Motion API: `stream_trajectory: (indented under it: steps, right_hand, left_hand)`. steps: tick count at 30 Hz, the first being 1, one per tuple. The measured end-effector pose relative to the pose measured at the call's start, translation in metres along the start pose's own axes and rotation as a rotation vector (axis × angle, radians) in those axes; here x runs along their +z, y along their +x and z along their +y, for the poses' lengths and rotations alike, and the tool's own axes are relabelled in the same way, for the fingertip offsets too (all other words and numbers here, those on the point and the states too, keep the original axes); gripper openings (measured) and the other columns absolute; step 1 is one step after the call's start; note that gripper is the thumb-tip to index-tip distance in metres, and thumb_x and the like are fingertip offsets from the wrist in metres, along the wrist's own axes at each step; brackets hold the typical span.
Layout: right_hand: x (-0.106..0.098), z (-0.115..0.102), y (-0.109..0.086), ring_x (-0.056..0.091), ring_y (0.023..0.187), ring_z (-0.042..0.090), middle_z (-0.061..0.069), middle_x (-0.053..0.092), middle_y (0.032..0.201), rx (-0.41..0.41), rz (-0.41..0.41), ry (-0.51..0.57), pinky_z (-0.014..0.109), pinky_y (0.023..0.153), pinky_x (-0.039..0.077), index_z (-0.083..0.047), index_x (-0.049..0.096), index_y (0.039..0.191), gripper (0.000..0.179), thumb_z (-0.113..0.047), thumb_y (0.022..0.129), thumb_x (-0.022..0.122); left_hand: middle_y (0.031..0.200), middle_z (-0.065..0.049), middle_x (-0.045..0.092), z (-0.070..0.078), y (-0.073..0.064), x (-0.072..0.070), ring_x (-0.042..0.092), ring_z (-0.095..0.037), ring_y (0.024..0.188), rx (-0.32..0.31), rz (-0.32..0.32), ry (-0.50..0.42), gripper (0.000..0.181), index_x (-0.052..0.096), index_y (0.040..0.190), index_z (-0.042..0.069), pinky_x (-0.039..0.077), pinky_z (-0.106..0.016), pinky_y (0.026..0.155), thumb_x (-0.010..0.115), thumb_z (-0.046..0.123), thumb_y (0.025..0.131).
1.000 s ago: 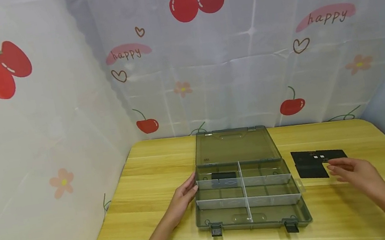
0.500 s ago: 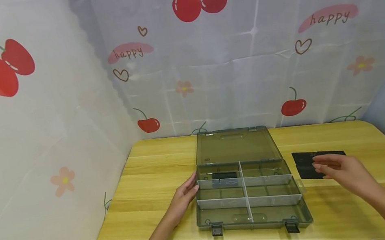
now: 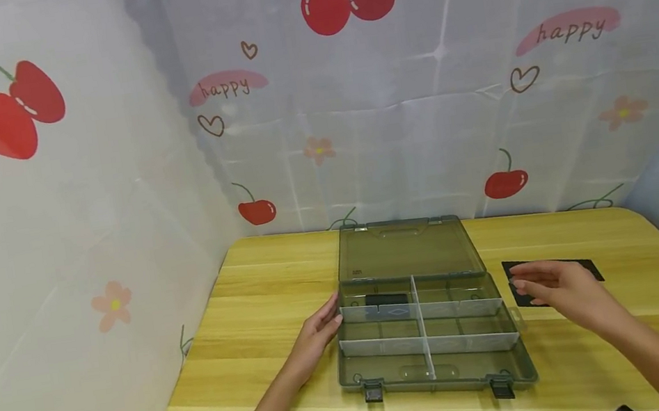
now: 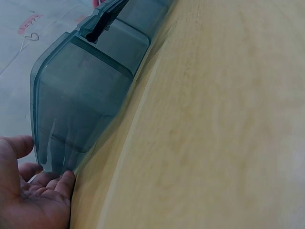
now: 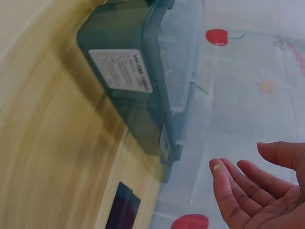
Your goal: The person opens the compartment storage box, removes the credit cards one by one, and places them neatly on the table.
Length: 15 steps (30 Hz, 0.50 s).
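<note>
A translucent grey-green compartment box [image 3: 387, 388] lies on the wooden table with its lid laid back. My left hand [image 3: 313, 341] grips the box's left side, thumb at the rim and curled fingers against the outer wall, as the left wrist view shows. A black rectangular piece [image 3: 386, 300] sits in the back left compartment. To the right of the box, my right hand [image 3: 566, 291] hovers over flat black cards [image 3: 592, 265], covering part of them. Its thumb and fingers are apart with nothing between them in the right wrist view [image 5: 259, 191].
White dividers [image 3: 381, 347] split the box into several compartments. Two dark latches [image 3: 373, 390] hang off its front edge. A printed label [image 5: 121, 70] is on its right outer wall. Behind the table [image 3: 275, 269] hangs a cherry-patterned curtain [image 3: 394, 126].
My right hand has moved left, from the right of the black cards to over them, toward the box. The left hand stays at the box's side.
</note>
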State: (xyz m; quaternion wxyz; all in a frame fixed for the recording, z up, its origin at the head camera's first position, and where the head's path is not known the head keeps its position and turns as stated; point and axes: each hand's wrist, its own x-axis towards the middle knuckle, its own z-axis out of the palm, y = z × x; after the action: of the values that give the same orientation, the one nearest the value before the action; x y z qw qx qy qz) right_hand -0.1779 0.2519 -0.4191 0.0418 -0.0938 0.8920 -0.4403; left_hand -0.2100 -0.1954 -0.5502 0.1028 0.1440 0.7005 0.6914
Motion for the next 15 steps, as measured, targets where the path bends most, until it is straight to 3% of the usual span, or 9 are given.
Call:
stream_trajectory:
  steps: [8, 15]
  right_hand:
    - [0.01, -0.019, 0.01, 0.072, 0.102, 0.023, 0.025, 0.066, 0.128, -0.03, -0.038, 0.004, 0.03, 0.076, 0.062, 0.008, 0.057, 0.137, 0.05, -0.027, 0.102, 0.064]
    - [0.02, -0.034, 0.019, 0.071, 0.094, 0.007, 0.022, 0.069, 0.122, -0.082, -0.076, 0.022, 0.033, 0.074, 0.062, 0.008, 0.059, 0.134, 0.046, -0.023, 0.102, 0.065]
  left_hand:
    - [0.167, -0.01, 0.02, 0.001, 0.0, 0.0, 0.021, -0.027, 0.153, 0.004, -0.009, -0.009, 0.061, 0.026, 0.161, 0.008, 0.029, -0.041, 0.119, 0.052, 0.022, 0.108]
    - [0.167, -0.011, 0.019, 0.0, -0.001, -0.001, 0.02, -0.029, 0.153, 0.004, -0.013, 0.004, 0.061, 0.025, 0.161, 0.007, 0.029, -0.041, 0.119, 0.052, 0.022, 0.108]
